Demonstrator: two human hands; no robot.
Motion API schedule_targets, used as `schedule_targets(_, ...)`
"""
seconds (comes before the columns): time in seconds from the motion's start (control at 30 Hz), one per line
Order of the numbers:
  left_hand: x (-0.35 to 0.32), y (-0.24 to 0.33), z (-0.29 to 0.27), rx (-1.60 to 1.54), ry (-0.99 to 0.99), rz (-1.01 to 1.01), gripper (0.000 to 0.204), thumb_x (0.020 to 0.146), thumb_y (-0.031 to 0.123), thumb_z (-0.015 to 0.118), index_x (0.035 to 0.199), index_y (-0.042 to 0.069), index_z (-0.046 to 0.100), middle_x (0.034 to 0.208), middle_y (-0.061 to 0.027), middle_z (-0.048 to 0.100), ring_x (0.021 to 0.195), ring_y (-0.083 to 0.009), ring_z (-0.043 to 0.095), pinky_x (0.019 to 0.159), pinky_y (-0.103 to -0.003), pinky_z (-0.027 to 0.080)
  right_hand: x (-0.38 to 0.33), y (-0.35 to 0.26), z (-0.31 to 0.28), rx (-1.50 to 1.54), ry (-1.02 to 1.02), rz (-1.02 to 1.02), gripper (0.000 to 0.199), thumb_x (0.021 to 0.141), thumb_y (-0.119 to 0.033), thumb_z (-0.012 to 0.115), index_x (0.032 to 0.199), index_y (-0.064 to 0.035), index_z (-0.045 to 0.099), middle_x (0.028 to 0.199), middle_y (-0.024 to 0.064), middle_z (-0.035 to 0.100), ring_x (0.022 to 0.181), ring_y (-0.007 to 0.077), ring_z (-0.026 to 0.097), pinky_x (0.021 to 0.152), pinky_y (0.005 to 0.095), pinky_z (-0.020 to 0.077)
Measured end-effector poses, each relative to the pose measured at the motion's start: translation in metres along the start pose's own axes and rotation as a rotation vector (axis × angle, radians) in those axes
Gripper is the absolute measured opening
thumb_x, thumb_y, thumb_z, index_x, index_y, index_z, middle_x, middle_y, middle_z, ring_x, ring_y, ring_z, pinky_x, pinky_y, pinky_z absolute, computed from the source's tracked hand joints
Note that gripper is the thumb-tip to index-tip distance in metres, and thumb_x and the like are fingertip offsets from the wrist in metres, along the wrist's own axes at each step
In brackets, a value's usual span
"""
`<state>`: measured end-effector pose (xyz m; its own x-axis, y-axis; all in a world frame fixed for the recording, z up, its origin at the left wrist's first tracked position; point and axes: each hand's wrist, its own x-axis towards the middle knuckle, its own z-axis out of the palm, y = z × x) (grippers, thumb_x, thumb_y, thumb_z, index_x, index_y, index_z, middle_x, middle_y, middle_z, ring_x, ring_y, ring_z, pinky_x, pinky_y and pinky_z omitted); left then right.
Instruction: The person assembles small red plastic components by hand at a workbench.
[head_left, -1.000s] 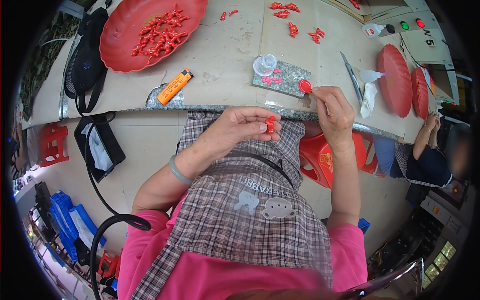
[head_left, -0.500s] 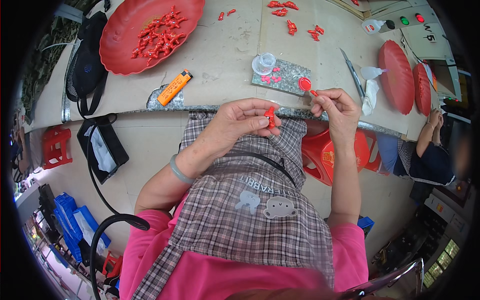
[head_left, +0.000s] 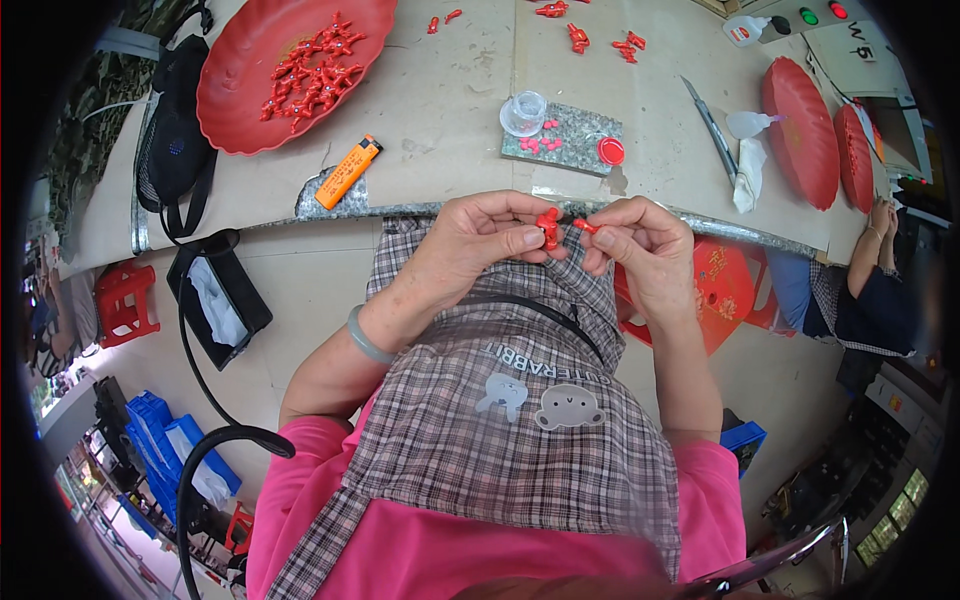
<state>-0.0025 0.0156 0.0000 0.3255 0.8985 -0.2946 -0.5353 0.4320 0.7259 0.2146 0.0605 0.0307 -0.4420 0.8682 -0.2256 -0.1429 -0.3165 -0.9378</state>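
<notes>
3 red trays (head_left: 240,120), 1 orange lighter (head_left: 348,172), 2 hands (head_left: 480,240).

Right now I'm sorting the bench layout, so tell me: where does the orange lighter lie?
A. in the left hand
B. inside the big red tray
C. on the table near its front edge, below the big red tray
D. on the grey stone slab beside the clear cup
C: the lighter lies on the bare table by its front edge, below the tray, apart from slab and hands.
</notes>
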Motion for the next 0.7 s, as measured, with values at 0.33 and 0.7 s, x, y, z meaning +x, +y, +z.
schedule_targets(0.33,-0.001,-0.004,0.000,0.152,0.048,0.057,0.026,0.092,0.003,0.066,0.117,-0.003,0.063,0.105,-0.0103,0.071,0.098,-0.0147,0.068,0.087,-0.025,0.055,-0.005,0.009,0.003,-0.060,-0.038,0.023,0.006,0.092,0.001,0.065,0.097,0.0045,0.066,0.086,0.0102,0.070,0.070,0.0121,0.067,0.061,0.0225,0.0541)
schedule_targets(0.7,-0.002,-0.004,0.002,0.262,0.046,0.097,0.026,0.091,0.002,0.067,0.117,-0.003,0.064,0.106,-0.0084,0.070,0.099,-0.0134,0.067,0.088,-0.025,0.055,-0.004,0.012,0.003,-0.107,-0.041,0.032,0.006,0.092,0.001,0.066,0.097,0.0042,0.066,0.085,0.0097,0.071,0.069,0.0112,0.067,0.060,0.0221,0.0540)
